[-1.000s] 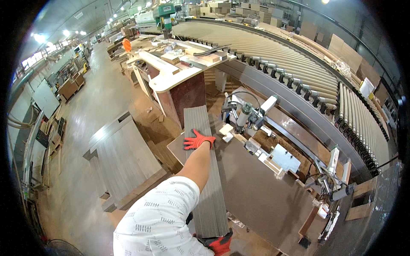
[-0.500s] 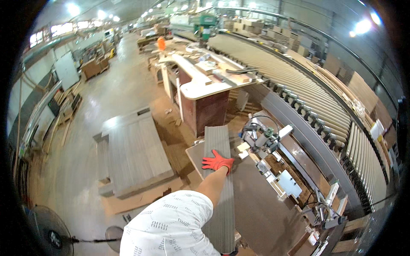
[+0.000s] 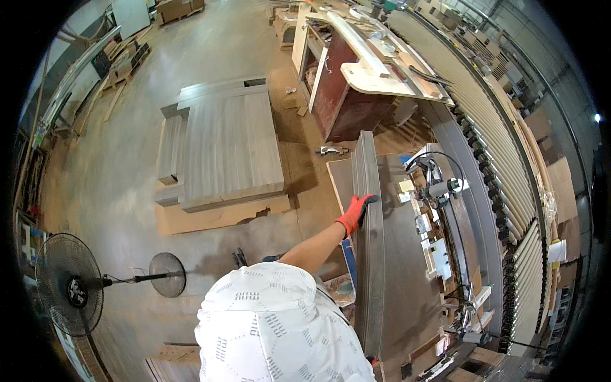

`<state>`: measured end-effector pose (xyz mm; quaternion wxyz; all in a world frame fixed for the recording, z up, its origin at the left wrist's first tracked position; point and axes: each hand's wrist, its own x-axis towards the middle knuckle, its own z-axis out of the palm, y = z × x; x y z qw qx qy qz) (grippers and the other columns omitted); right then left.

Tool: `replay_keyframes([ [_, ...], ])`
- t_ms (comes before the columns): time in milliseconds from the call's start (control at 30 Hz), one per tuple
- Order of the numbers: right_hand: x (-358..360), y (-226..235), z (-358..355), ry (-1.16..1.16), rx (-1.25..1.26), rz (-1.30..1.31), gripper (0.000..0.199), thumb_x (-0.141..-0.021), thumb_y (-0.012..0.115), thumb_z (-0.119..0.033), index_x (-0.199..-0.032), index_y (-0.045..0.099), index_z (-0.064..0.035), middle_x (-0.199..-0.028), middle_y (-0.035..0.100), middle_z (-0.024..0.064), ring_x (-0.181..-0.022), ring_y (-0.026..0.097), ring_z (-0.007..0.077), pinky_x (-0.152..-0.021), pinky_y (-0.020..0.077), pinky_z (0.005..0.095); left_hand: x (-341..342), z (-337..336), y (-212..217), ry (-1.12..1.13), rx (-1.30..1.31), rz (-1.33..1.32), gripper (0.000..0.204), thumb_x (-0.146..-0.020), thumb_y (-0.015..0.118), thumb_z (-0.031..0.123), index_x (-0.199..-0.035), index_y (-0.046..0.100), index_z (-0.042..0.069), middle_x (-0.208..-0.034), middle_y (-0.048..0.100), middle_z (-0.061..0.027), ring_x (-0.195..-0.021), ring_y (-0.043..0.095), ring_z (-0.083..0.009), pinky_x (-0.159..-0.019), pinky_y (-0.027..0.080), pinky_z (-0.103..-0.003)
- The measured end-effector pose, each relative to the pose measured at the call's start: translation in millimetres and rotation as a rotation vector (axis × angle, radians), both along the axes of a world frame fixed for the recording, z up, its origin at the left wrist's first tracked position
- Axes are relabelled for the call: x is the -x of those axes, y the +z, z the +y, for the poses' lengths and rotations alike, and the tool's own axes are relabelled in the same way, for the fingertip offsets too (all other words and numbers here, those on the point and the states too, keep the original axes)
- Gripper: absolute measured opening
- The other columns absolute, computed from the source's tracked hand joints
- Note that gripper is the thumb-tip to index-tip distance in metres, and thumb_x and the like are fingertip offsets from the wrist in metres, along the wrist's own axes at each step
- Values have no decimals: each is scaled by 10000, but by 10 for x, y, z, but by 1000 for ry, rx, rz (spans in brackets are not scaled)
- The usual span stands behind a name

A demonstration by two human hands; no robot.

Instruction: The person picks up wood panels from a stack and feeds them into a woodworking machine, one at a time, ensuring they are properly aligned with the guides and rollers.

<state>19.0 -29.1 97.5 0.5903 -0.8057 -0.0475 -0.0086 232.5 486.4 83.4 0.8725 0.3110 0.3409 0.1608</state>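
A narrow stack of long grey wood-grain boards (image 3: 370, 254) stands on edge on a brown worktable (image 3: 407, 286). My left hand (image 3: 358, 213), in a red glove with dark fingertips, is closed over the stack's upper edge, partway along it. The left arm reaches out from a white patterned sleeve. Of my right hand (image 3: 374, 361), only a scrap of red glove shows beside the near end of the boards; its fingers are hidden. Along the worktable's right side runs a fixture with metal clamps and cylinders (image 3: 439, 190).
Left of the worktable, a low pile of grey boards (image 3: 232, 140) lies on cardboard. A fan (image 3: 70, 284) stands at the left. A dark red cabinet (image 3: 350, 108) with a cluttered top is beyond the worktable, and a roller conveyor (image 3: 490, 114) runs along the right.
The boards have turned from lying flat to standing on edge. My left hand has gone from flat on top of them to gripping their edge. The view has tilted further down.
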Motion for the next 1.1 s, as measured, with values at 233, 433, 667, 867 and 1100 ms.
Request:
replay_keyframes([
  [233, 39, 136, 103, 63, 40, -10, 1198, -669, 816, -808, -1548, 475, -69, -1504, 546, 162, -1380, 530, 373, -1166, 386, 565, 337, 299, -343, 46, 149, -413, 349, -1057, 647, 384, -1337, 677, 177, -1243, 687, -13, -1094, 650, -142, -970, 538, -361],
  [433, 272, 192, 230, 68, 63, 1, 1204, -676, 817, -801, -1559, 458, -66, -1509, 530, 163, -1381, 527, 372, -1169, 389, 563, 735, 591, -139, 184, 316, -391, 288, -1028, 676, 360, -1202, 731, 138, -1099, 733, 5, -1033, 680, -145, -950, 547, -338],
  [667, 652, -337, 355, 131, -55, 55, 1210, -685, 819, -792, -1571, 438, -62, -1515, 510, 165, -1382, 523, 370, -1171, 391, 560, 1466, 1417, 163, 191, 326, -413, 240, -995, 750, 326, -1166, 730, 159, -1070, 755, -18, -968, 731, -185, -872, 619, -380],
  [867, 787, -778, 788, 203, -341, 96, 1140, -723, 848, -717, -1572, 427, -83, -1498, 512, 151, -1402, 509, 361, -1178, 416, 542, 2485, 1985, 220, 266, 241, -509, 195, -1001, 734, 300, -1127, 730, 152, -1039, 763, -24, -956, 739, -189, -886, 624, -376],
  [1100, 1891, -494, 1582, 505, -664, 269, 1131, -703, 917, -644, -1607, 407, -194, -1513, 535, 101, -1434, 503, 347, -1217, 407, 544, 4325, 2120, 698, 405, 32, -423, 264, -996, 716, 359, -1167, 727, 158, -1098, 764, -33, -1020, 731, -186, -935, 602, -387],
])
